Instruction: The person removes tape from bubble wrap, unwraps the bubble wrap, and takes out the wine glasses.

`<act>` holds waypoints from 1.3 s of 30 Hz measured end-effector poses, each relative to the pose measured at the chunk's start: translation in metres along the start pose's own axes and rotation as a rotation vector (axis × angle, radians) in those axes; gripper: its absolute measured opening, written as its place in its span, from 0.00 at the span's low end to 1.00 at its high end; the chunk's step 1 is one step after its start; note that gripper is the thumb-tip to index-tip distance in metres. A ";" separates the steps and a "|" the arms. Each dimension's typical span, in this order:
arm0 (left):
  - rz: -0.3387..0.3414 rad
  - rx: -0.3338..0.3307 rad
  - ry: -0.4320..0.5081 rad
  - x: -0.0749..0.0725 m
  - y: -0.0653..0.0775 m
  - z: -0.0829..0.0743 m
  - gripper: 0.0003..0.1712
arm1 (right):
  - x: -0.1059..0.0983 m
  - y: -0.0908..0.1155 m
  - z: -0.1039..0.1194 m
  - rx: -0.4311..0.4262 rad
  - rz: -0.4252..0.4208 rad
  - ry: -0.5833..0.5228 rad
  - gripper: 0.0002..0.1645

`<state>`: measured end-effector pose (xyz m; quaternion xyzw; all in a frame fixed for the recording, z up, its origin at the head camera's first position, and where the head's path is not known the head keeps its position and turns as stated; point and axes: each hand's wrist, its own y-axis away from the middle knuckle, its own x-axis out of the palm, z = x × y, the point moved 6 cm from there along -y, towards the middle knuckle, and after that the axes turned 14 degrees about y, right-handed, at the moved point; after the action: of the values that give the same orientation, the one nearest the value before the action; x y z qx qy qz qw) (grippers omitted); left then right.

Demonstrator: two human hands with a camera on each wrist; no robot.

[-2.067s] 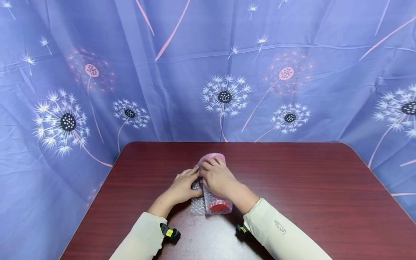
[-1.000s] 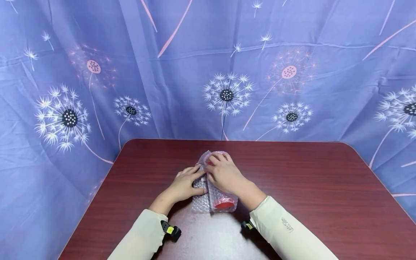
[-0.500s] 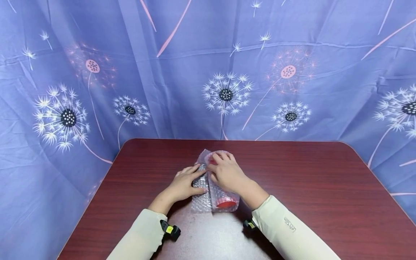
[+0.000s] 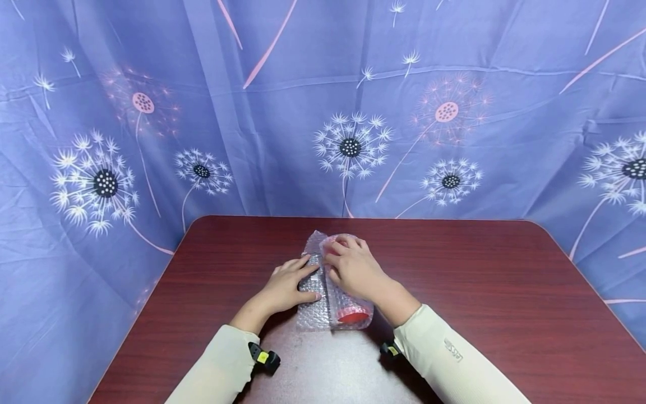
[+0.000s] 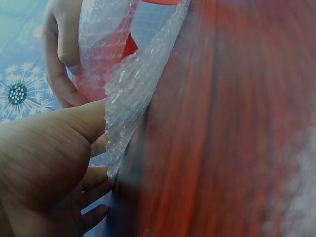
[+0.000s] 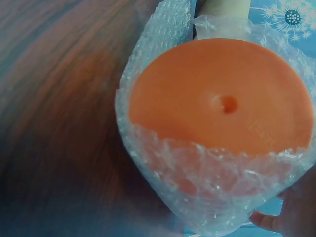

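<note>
A cylinder with a flat red end point(image 4: 353, 317) lies at the table's middle, wrapped in bubble wrap point(image 4: 314, 314). In the right wrist view that round end point(image 6: 197, 94) looks orange-red and has a small hole. My right hand point(image 4: 355, 272) grips the wrapped cylinder from above, fingers curved over its far part. To the left, a strip of bubble wrap lies flat beside the cylinder. My left hand point(image 4: 285, 285) rests on this strip with fingers and thumb spread. In the left wrist view the wrap's edge point(image 5: 131, 103) rises beside the left thumb. What the cylinder is stays unclear.
The dark red wooden table point(image 4: 479, 280) has rounded far corners. Behind it hangs a blue curtain point(image 4: 282, 140) with dandelion prints. Both forearms wear pale sleeves point(image 4: 449, 353) and black wrist cameras point(image 4: 266, 359).
The wrapped cylinder has shifted right with my right hand on it, slowing lately. More of the flat bubble wrap shows between the hands. My left hand has stayed nearly in place.
</note>
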<state>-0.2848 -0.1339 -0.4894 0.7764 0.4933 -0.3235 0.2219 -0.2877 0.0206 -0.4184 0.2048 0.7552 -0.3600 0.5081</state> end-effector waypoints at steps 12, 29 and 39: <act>0.001 -0.007 -0.001 0.000 -0.001 0.001 0.44 | 0.005 0.003 -0.005 0.007 0.014 0.020 0.13; 0.010 0.000 -0.019 0.000 -0.001 0.000 0.43 | 0.002 0.007 -0.011 0.046 0.093 0.004 0.15; 0.017 -0.005 -0.021 0.003 0.000 0.000 0.43 | 0.001 0.012 -0.012 0.058 0.055 0.017 0.14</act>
<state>-0.2837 -0.1320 -0.4911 0.7765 0.4853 -0.3285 0.2316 -0.2874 0.0378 -0.4208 0.2435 0.7428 -0.3659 0.5051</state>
